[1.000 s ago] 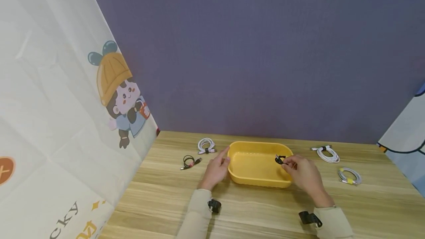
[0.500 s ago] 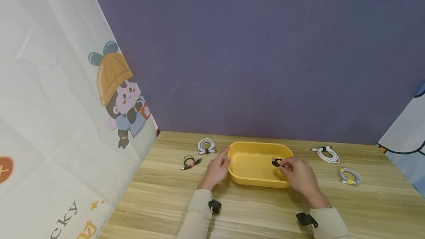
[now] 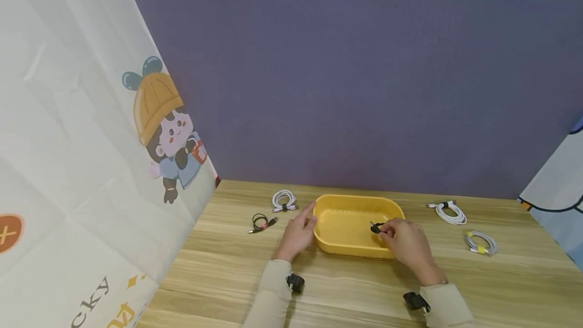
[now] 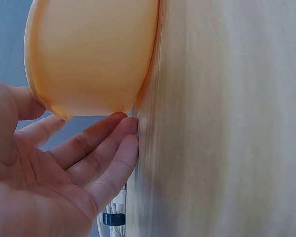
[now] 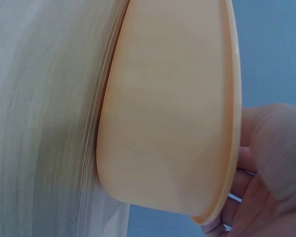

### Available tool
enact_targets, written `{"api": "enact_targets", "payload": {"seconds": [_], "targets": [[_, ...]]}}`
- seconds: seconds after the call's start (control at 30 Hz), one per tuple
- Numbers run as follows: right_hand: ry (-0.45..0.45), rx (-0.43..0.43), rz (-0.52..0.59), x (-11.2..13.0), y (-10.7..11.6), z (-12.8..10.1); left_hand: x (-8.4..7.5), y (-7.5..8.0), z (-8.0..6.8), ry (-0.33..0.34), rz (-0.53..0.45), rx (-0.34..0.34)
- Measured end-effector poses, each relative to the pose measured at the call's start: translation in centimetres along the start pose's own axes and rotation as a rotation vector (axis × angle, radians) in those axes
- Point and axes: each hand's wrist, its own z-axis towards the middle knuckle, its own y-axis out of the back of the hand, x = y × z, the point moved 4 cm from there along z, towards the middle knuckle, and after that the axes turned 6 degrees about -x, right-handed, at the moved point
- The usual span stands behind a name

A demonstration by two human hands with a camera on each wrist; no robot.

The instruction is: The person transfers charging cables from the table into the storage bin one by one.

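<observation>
- We see a tub [image 3: 350, 224] at the table's [image 3: 346, 287] middle.
- Our left hand [image 3: 298, 232] rests against its left wall.
- Our right hand [image 3: 407, 242] reaches over the right rim, pinching a small cable [image 3: 376, 227], seemingly inside.
- Two cable coils [image 3: 283, 200] [image 3: 260, 222] lie left, two more [image 3: 450, 212] [image 3: 480, 242] right.

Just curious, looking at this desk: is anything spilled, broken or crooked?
Nothing stands out. The yellow tray sits flat on the table, the right hand holds a small black cable over it, and the other bundled cables lie neatly coiled.
</observation>
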Motion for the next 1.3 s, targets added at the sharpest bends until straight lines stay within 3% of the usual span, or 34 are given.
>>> {"api": "enact_targets", "payload": {"seconds": [0.23,0.47,0.83,1.3], "targets": [[0.005,0.013,-0.03,0.1,-0.2,-0.1,0.0,0.1,-0.1,-0.006,-0.007,-0.001],[-0.032,0.073,-0.025,0.2,-0.4,0.0,-0.1,0.2,0.0,-0.062,0.032,-0.013],[-0.075,0.192,-0.082,0.2,-0.8,0.8,-0.2,0.2,0.0,-0.061,0.029,-0.02],[-0.08,0.258,-0.155,0.2,-0.9,1.2,-0.1,0.0,-0.1,-0.052,0.026,-0.017]]}}
